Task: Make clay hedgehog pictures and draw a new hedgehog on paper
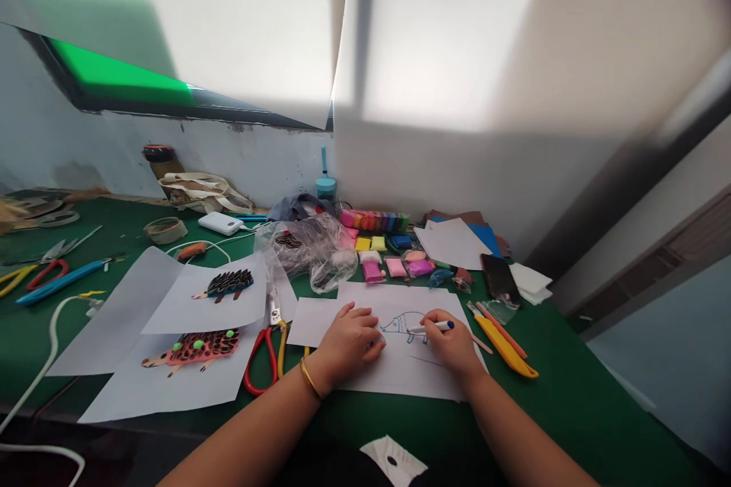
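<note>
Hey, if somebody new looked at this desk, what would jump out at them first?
Probably the right hand holding a pen at a blue outline drawing of an animal, with the left hand resting on the left part of the same paper. Next, perhaps, two spiny animals on white sheets at the left, a black one beyond a pink one, and the bright packets beyond the drawing.
</note>
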A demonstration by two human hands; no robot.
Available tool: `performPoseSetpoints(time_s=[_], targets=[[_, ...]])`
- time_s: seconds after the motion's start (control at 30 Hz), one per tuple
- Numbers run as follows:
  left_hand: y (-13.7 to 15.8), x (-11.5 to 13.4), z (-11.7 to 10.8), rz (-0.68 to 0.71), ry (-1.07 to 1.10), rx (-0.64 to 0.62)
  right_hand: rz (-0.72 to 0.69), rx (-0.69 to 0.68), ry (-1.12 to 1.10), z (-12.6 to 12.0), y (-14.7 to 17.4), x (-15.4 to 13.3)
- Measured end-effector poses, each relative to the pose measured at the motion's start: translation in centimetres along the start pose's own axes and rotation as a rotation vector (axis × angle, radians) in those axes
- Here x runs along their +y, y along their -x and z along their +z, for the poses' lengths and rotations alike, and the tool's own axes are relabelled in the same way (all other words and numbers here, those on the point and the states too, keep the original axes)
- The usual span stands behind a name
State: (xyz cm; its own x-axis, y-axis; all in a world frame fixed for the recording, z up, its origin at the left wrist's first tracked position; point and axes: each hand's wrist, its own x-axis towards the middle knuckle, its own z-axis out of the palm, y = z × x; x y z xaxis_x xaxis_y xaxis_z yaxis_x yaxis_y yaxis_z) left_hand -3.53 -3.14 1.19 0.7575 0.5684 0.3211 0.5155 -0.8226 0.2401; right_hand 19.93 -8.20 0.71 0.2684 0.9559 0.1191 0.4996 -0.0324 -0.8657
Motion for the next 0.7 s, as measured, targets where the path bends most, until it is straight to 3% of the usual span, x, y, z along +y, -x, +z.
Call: performPoseSetpoints(time_s=[0.27,0.7], targets=[[0.02,-0.09,0.09,0.0,0.007,0.004,-0.014,0.132,-0.049,-0.58,-0.38,0.08],[-0.02,0.04,-0.02,0.0,0.01,0.001,0.011,0.029,0.035,-0.22,-0.65,0.22]])
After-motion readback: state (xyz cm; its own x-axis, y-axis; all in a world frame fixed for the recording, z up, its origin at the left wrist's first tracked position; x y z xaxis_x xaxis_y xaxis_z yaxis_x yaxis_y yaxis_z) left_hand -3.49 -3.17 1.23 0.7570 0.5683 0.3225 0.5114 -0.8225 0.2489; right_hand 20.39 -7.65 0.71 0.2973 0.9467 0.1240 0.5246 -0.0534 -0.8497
